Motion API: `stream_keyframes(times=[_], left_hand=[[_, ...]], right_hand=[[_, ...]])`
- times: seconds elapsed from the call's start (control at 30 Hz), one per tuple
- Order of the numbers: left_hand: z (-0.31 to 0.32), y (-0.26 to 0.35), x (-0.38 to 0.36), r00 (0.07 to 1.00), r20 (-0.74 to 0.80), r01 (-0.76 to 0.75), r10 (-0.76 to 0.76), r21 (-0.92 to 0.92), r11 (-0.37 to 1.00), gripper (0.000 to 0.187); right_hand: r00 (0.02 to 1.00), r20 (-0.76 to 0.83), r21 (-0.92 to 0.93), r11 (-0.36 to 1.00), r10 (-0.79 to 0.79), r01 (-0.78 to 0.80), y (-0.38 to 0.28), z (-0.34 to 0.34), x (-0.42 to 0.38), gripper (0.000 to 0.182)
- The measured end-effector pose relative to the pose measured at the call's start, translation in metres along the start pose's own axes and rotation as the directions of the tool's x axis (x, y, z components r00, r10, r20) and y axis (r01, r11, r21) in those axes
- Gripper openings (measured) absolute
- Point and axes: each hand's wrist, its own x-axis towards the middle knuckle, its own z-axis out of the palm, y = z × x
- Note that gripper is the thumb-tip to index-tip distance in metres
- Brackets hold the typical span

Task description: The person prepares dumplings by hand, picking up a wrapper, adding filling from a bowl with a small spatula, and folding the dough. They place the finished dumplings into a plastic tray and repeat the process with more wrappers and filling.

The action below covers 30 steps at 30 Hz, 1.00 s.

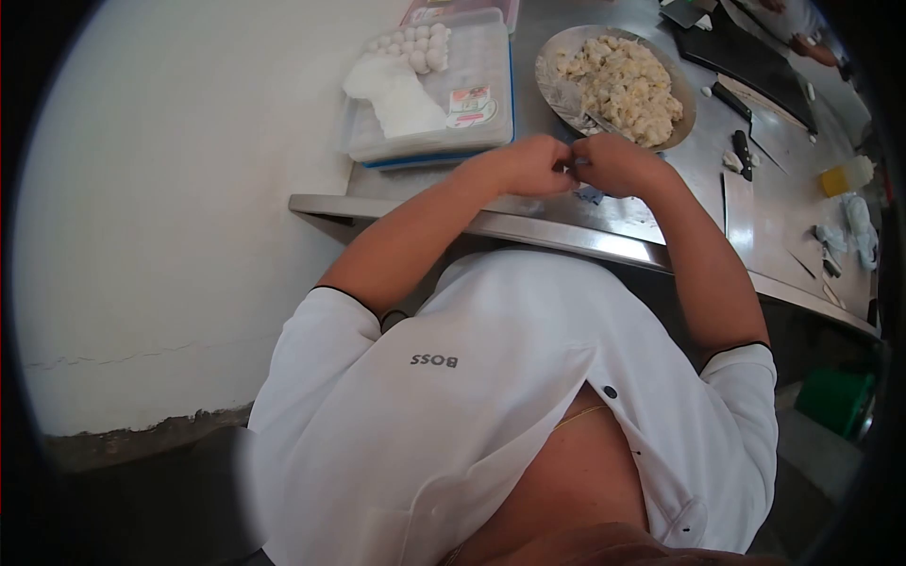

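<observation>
My left hand [536,166] and my right hand [618,164] meet above the front part of the steel table, fingers curled and fingertips nearly touching. Whatever they pinch, if anything, is hidden by the fingers. Just beyond my right hand stands a wide metal bowl [550,83] of lumpy pale-yellow mixture [630,87], with a utensil handle partly showing at its near side. To the left, a lidded plastic container [363,141] carries several small white balls [425,45] and a white patch [401,99] that looks like flour. A small bluish item [590,194] lies under my hands.
Knives [742,156] and a dark board [746,71] lie to the right on the steel table [623,222]. Farther right are a bottle of yellow liquid [845,176] and crumpled plastic [859,231]. A wall [189,189] borders the left. Another person's hand [813,49] shows at top right.
</observation>
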Motion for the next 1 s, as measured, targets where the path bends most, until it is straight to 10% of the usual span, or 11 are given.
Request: stream_keyframes(times=[0.17, 0.3, 0.37, 0.5, 0.6, 0.7, 0.83, 0.9, 1.0], left_hand=[[-0.058, -0.031, -0.010, 0.923, -0.384, -0.015, -0.023, -0.096, 0.995, 0.027], [-0.138, -0.123, -0.031, 0.489, -0.861, 0.363, -0.139, 0.056, 0.930, 0.032], [-0.171, -0.185, -0.051, 0.334, -0.870, 0.696, -0.362, -0.031, 0.717, 0.037], [-0.182, -0.265, -0.071, 0.088, -0.671, 0.693, -0.737, -0.489, 0.529, 0.031], [-0.177, -0.264, -0.068, 0.062, -0.543, 0.481, -0.837, -0.719, 0.502, 0.026], [-0.171, -0.427, -0.079, 0.396, -0.836, 0.616, -0.379, -0.065, 0.785, 0.028], [-0.179, -0.287, -0.068, 0.612, -0.660, 0.788, -0.436, 0.552, 0.271, 0.024], [-0.177, -0.278, -0.061, 0.222, -0.874, 0.510, -0.432, -0.273, 0.816, 0.021], [-0.179, -0.190, -0.054, 0.221, -0.826, 0.172, -0.518, -0.490, 0.855, 0.024]], right_hand=[[1.000, -0.004, -0.107, 0.994, 0.023, -0.024, -0.007, -0.005, -0.006, 0.038], [0.998, 0.024, -0.073, 0.996, 0.050, -0.048, -0.013, -0.005, -0.007, 0.039], [0.999, 0.028, -0.086, 0.995, 0.044, -0.041, -0.015, -0.004, -0.007, 0.039], [0.999, 0.043, -0.076, 0.997, 0.015, -0.012, -0.016, -0.005, -0.005, 0.038], [0.992, 0.117, -0.129, 0.991, 0.056, -0.041, -0.019, -0.009, -0.004, 0.041], [0.992, 0.126, -0.108, 0.994, 0.028, -0.015, -0.014, -0.007, -0.004, 0.041], [0.998, 0.058, -0.044, 0.999, -0.011, 0.014, -0.012, -0.003, -0.006, 0.035], [0.999, 0.041, -0.030, 1.000, -0.006, 0.007, -0.012, -0.005, -0.006, 0.035], [0.998, 0.067, -0.078, 0.997, -0.001, 0.007, -0.011, -0.008, -0.005, 0.040]])
